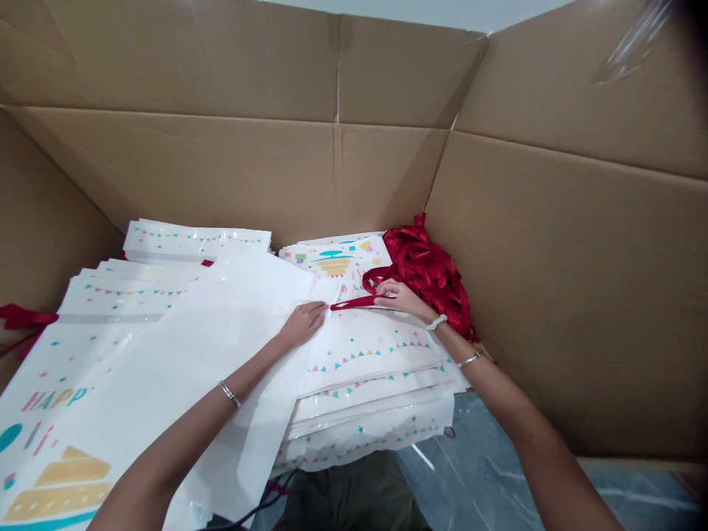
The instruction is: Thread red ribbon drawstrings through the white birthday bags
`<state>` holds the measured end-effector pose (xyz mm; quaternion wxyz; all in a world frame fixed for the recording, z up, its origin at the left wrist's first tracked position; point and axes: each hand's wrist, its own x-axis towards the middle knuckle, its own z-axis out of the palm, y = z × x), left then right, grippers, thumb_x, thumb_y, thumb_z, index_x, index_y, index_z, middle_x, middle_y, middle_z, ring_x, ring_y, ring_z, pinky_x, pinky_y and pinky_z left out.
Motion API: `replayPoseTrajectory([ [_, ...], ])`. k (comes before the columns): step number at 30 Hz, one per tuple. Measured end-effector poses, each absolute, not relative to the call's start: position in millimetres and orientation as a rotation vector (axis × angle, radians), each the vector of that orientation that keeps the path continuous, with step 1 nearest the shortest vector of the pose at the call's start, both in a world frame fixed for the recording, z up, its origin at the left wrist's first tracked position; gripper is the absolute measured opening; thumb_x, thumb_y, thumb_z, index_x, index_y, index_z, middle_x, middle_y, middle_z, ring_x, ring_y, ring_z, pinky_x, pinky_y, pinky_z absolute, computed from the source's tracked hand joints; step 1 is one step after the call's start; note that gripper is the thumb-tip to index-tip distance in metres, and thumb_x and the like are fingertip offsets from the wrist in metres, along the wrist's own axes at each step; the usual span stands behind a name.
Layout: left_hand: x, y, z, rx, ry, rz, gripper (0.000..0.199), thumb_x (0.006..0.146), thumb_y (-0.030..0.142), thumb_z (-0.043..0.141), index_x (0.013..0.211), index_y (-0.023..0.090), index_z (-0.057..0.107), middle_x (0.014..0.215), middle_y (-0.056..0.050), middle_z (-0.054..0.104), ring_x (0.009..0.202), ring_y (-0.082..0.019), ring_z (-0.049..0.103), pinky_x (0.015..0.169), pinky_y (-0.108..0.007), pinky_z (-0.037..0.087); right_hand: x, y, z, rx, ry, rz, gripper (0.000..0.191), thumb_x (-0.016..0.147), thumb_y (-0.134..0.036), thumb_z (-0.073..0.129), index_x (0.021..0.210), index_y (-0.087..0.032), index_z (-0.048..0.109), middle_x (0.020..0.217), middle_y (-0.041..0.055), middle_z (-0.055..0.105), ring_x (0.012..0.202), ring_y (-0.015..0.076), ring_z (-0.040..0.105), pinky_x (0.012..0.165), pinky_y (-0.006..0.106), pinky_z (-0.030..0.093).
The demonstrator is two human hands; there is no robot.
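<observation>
Two stacks of white printed party bags lie inside a large cardboard box. The left stack [127,354] shows bunting, "HAPPY" lettering and a cake design, and the right stack [370,391] shows similar bunting. My left hand [302,324] rests flat on a plain white sheet [221,346] at the top of the left stack, holding nothing. My right hand [401,297] pinches a red ribbon handle [354,302] above the right stack. A tangled mass of red ribbon handles [425,269] lies just beyond it, against the box wall.
Tall cardboard box walls [564,295] with fold creases surround the stacks on the far and right sides. A red ribbon end [25,318] hangs at the left. A grey marble-patterned floor [476,472] shows at the lower right, with dark cables [259,501] at the bottom.
</observation>
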<state>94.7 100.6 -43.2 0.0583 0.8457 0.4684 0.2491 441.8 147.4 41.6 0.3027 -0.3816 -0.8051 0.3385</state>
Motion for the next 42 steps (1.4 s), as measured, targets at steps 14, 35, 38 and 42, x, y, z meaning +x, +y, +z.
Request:
replayPoseTrajectory([
  [14, 95, 98, -39, 2.512, 1.435, 0.724, 0.046, 0.104, 0.036, 0.039, 0.135, 0.021, 0.07, 0.142, -0.01, 0.067, 0.133, -0.027, 0.061, 0.115, -0.048, 0.047, 428, 183, 25, -1.067, -1.763, 1.082, 0.031, 0.083, -0.043, 0.066, 0.098, -0.016, 0.068, 0.099, 0.0056, 0.069, 0.082, 0.0155, 0.06, 0.076, 0.028, 0.05],
  [35, 94, 100, -34, 2.562, 1.457, 0.686, 0.045, 0.103, 0.033, 0.041, 0.137, 0.02, 0.067, 0.141, -0.012, 0.067, 0.133, -0.028, 0.06, 0.113, -0.048, 0.046, 430, 120, 6, -1.262, -2.522, 0.209, 0.014, 0.1, -0.013, 0.057, 0.096, -0.015, 0.071, 0.105, 0.0115, 0.069, 0.108, 0.0255, 0.061, 0.098, 0.04, 0.045],
  [38, 108, 106, -22, 2.629, 1.496, 0.608, 0.043, 0.102, 0.035, 0.046, 0.137, 0.021, 0.066, 0.141, -0.014, 0.066, 0.131, -0.031, 0.06, 0.108, -0.049, 0.048, 421, 119, 3, -1.251, -2.491, 0.258, 0.014, 0.1, -0.014, 0.058, 0.098, -0.016, 0.071, 0.105, 0.0099, 0.071, 0.109, 0.0252, 0.062, 0.1, 0.04, 0.045],
  [42, 134, 120, -4, 2.739, 1.504, 0.426, 0.038, 0.099, 0.028, 0.051, 0.132, 0.023, 0.069, 0.125, -0.014, 0.074, 0.117, -0.03, 0.067, 0.101, -0.045, 0.049, 419, 123, -1, -1.227, -2.447, 0.283, 0.012, 0.1, -0.014, 0.059, 0.099, -0.016, 0.071, 0.107, 0.0095, 0.072, 0.108, 0.0243, 0.063, 0.1, 0.039, 0.046],
])
